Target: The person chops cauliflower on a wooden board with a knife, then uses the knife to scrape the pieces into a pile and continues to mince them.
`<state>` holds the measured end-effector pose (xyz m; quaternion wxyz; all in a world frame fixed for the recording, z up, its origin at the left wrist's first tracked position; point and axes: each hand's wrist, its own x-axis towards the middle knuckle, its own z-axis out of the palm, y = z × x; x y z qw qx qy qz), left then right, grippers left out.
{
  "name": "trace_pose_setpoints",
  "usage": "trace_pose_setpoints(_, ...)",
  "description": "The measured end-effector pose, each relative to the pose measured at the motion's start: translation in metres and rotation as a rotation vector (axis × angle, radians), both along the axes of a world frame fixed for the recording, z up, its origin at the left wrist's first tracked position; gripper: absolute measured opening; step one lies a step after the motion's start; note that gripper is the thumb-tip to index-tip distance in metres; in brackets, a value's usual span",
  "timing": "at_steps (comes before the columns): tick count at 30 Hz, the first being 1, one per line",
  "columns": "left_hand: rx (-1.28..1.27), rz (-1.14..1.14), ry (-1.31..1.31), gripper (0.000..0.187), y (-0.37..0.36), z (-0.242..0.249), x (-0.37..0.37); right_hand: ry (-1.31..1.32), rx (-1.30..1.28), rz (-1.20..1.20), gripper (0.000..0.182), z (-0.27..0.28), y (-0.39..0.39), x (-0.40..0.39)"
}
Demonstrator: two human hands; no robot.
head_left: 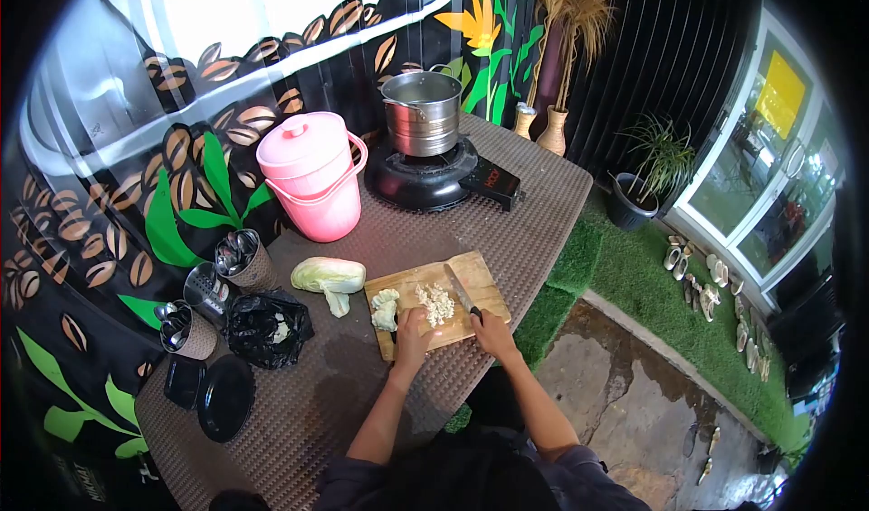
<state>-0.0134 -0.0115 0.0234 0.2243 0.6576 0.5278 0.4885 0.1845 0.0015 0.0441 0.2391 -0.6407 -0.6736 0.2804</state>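
Note:
My right hand is closed around the dark handle of a kitchen knife, its blade slanting over the right side of a wooden cutting board. Small chopped pale pieces lie heaped in the middle of the board, left of the blade. My left hand rests at the board's front left part, fingers a little apart beside the heap; its fingertips are only partly clear. Crumpled pale cabbage pieces sit on the board's left side. A cut napa cabbage lies on the table just beyond the board's left edge.
On the brown woven table stand a pink lidded bucket, a portable gas stove bearing a steel pot, cutlery holders, a black plastic bag and a black plate. Shoes line the grass strip.

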Motion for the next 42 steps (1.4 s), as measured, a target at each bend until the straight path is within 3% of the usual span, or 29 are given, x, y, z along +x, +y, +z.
trace_pose_setpoints(7, -0.022, 0.162, 0.019, 0.015, 0.011, -0.01, 0.008, -0.146, -0.124, -0.055, 0.046, 0.015, -0.016, -0.049)
trace_pose_setpoints(10, -0.081, 0.184, -0.01, 0.011, 0.015, -0.008, 0.01, -0.156, -0.13, -0.01, 0.046, 0.03, -0.014, -0.052)
trace_pose_setpoints(13, -0.044, 0.193, -0.052, 0.01, 0.017, -0.015, 0.01, -0.192, -0.149, 0.016, 0.045, 0.034, -0.016, -0.054)
trace_pose_setpoints(19, 0.083, 0.167, 0.014, 0.009, 0.019, -0.024, 0.006, -0.22, -0.144, -0.152, 0.04, 0.008, -0.031, -0.074)
trace_pose_setpoints(23, 0.104, 0.178, 0.058, 0.01, 0.02, -0.025, 0.007, -0.187, -0.078, -0.061, 0.04, 0.01, -0.003, -0.062)
trace_pose_setpoints(27, 0.108, 0.186, 0.047, 0.007, 0.017, -0.019, 0.008, -0.145, -0.205, 0.058, 0.041, 0.036, -0.011, -0.059)
trace_pose_setpoints(31, 0.119, 0.183, 0.045, 0.006, 0.018, -0.02, 0.008, -0.178, -0.19, -0.142, 0.041, 0.014, -0.029, -0.076)
trace_pose_setpoints(40, 0.118, 0.18, 0.095, 0.007, 0.016, -0.015, 0.01, -0.165, -0.189, 0.048, 0.041, 0.019, -0.015, -0.062)
trace_pose_setpoints(42, 0.113, 0.166, 0.081, 0.007, 0.016, -0.013, 0.01, -0.193, -0.169, -0.125, 0.042, 0.009, -0.029, -0.078)
